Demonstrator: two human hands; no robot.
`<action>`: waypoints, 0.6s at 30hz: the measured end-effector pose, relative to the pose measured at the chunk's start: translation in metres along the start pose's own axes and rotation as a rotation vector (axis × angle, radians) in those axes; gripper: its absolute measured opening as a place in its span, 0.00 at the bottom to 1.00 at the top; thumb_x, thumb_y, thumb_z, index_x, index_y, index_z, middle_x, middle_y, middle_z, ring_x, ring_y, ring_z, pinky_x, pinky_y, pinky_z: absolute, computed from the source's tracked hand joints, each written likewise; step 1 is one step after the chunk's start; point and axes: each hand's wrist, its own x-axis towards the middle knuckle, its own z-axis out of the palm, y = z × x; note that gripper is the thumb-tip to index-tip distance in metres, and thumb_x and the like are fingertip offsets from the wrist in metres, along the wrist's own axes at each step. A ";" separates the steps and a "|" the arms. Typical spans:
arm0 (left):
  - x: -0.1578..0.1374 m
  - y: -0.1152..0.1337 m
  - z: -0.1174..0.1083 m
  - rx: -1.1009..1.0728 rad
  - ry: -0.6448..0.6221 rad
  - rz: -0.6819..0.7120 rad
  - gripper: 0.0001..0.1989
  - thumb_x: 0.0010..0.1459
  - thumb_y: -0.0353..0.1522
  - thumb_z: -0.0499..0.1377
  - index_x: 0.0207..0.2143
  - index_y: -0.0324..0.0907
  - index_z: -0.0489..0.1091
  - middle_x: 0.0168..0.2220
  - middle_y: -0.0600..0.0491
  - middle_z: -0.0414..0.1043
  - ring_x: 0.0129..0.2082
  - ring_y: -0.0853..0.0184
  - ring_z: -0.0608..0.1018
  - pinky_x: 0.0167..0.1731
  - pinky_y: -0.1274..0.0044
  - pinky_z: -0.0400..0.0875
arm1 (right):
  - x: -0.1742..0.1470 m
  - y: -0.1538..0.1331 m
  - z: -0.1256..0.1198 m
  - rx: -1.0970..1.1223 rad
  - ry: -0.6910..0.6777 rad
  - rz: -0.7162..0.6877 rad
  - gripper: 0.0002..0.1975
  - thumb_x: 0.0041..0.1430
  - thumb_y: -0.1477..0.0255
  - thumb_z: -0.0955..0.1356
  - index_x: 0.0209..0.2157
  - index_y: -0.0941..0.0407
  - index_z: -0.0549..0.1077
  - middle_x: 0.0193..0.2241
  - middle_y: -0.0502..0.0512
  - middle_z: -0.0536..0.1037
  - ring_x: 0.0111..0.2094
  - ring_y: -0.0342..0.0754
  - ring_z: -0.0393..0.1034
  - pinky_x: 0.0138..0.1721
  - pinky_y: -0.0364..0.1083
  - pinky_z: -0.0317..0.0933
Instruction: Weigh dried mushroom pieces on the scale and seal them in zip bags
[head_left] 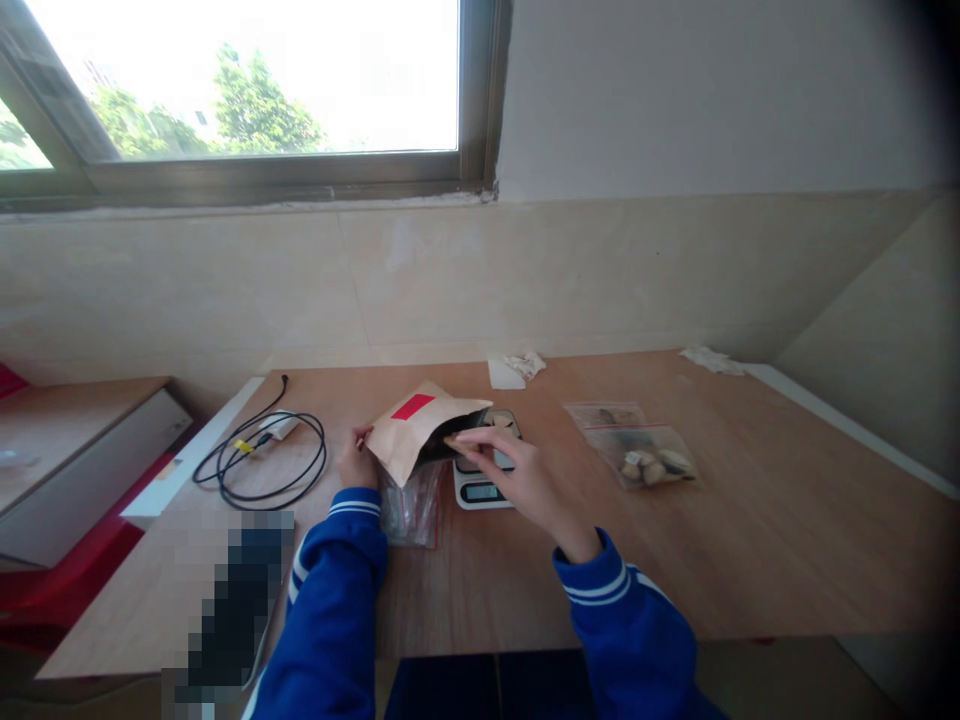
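A brown paper bag (424, 440) with a red label lies tilted, its dark mouth facing right. My left hand (357, 458) grips the bag's left end. At the mouth, my right hand (517, 475) pinches a small tan piece (454, 442), whose exact kind I cannot make out. Beneath that hand stands a white digital kitchen scale (487, 497), partly hidden, with pale pieces (501, 422) on its platform. Clear zip bags (412, 512) lie under the paper bag, close to my left wrist.
Zip bags (656, 455) holding tan pieces lie on the table (780, 520) to the right. At the left are a coiled black cable (259, 498), a white adapter (277, 425) and a pixelated dark object (240, 600). White paper (507, 374) and crumpled tissue (529, 364) sit near the wall.
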 end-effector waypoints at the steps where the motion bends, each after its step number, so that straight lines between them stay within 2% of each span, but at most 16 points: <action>1: 0.000 0.001 -0.001 0.014 0.003 -0.005 0.10 0.50 0.34 0.57 0.34 0.40 0.73 0.36 0.48 0.78 0.38 0.59 0.79 0.42 0.67 0.74 | -0.003 0.001 -0.002 0.016 0.084 0.031 0.12 0.63 0.67 0.64 0.45 0.54 0.74 0.44 0.56 0.78 0.46 0.48 0.73 0.48 0.48 0.67; 3: 0.001 0.001 -0.002 0.046 0.000 -0.010 0.10 0.49 0.33 0.57 0.35 0.40 0.73 0.34 0.49 0.78 0.36 0.59 0.79 0.41 0.67 0.73 | -0.011 0.007 -0.005 0.052 0.209 0.107 0.12 0.63 0.65 0.64 0.45 0.54 0.74 0.44 0.57 0.78 0.46 0.49 0.73 0.47 0.48 0.68; 5: 0.002 0.001 -0.003 0.084 -0.005 -0.014 0.11 0.47 0.32 0.58 0.35 0.41 0.72 0.34 0.49 0.78 0.35 0.60 0.79 0.40 0.68 0.73 | -0.018 0.015 -0.004 0.065 0.246 0.156 0.13 0.63 0.65 0.64 0.44 0.54 0.74 0.44 0.57 0.78 0.45 0.50 0.74 0.47 0.49 0.68; 8: 0.004 0.001 -0.002 0.135 0.007 -0.028 0.10 0.45 0.32 0.60 0.34 0.42 0.72 0.32 0.50 0.78 0.34 0.60 0.78 0.38 0.69 0.72 | -0.026 0.030 0.007 -0.004 0.183 0.135 0.11 0.63 0.66 0.64 0.43 0.54 0.75 0.42 0.57 0.79 0.45 0.50 0.74 0.48 0.51 0.67; 14: 0.003 0.003 -0.002 0.143 0.037 -0.039 0.12 0.45 0.39 0.63 0.31 0.43 0.71 0.30 0.51 0.78 0.33 0.60 0.78 0.37 0.70 0.72 | -0.025 0.059 0.036 -0.259 0.077 0.007 0.10 0.62 0.75 0.63 0.41 0.54 0.75 0.42 0.57 0.79 0.47 0.51 0.72 0.49 0.54 0.65; 18: 0.004 0.002 -0.002 0.164 0.023 -0.046 0.12 0.47 0.40 0.63 0.32 0.43 0.71 0.31 0.50 0.78 0.34 0.59 0.78 0.37 0.70 0.71 | -0.025 0.074 0.039 -0.416 0.032 -0.038 0.09 0.61 0.77 0.63 0.37 0.54 0.75 0.42 0.57 0.78 0.51 0.53 0.69 0.53 0.57 0.62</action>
